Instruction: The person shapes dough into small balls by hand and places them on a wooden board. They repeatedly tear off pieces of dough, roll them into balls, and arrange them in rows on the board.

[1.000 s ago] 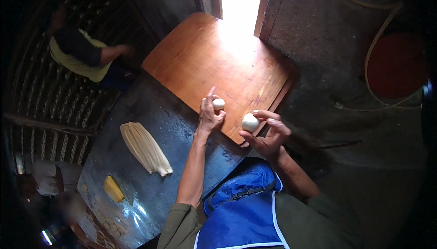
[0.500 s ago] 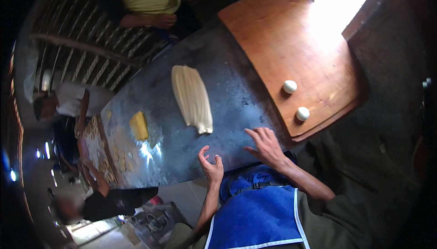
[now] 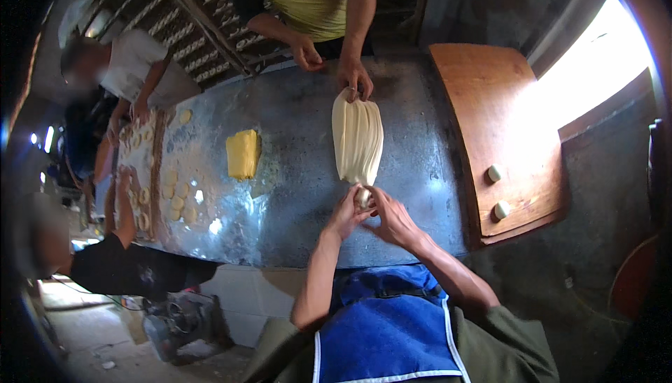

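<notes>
A long, pale sheet of dough with lengthwise folds lies on the dark worktable in front of me. Its near end is bunched into a small knob between my two hands. My left hand is closed around the left side of that end. From the right, my right hand closes on the same knob with bent fingers. At the far end of the dough, the hand of a person across the table touches it, while that person's other hand hangs just to the left.
A yellow block of dough sits left of the dough sheet on the worktable. Small flat dough rounds lie farther left. Two people work beside a tray of rings. At right, a wooden board carries two whitish balls.
My hands have moved forward from apart and taken hold of the dough's near end. The person opposite has put a hand on its far end. My view has turned and shifted.
</notes>
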Available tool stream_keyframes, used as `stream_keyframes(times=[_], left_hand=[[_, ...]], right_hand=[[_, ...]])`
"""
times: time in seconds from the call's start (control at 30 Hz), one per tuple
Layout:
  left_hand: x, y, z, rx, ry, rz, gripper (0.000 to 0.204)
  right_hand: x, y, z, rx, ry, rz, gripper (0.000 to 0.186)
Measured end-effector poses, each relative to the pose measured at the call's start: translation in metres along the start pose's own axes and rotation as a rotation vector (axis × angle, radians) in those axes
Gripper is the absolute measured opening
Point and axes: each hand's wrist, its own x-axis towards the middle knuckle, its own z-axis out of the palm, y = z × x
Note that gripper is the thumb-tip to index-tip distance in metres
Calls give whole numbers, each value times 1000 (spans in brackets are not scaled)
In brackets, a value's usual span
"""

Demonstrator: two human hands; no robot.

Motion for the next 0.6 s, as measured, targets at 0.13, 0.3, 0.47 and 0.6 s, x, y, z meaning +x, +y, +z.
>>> stream_keyframes(times=[0.13,0.3,0.47,0.6], left_hand=[[14,-4,-4,-177,-314,-84,35],[-11,-17,-48,-109,-640,-224,46],[-13,17,-70,680,-435,-362,59],[22,29,-33,-84,-301,-377,55]], right_hand=[[-21,-12,-11,148,19,488,42],[19,56,47,1197,-310,977,47],[13,57,61,946,-79,889,34],[-11,22,46,145,-130,676,33]])
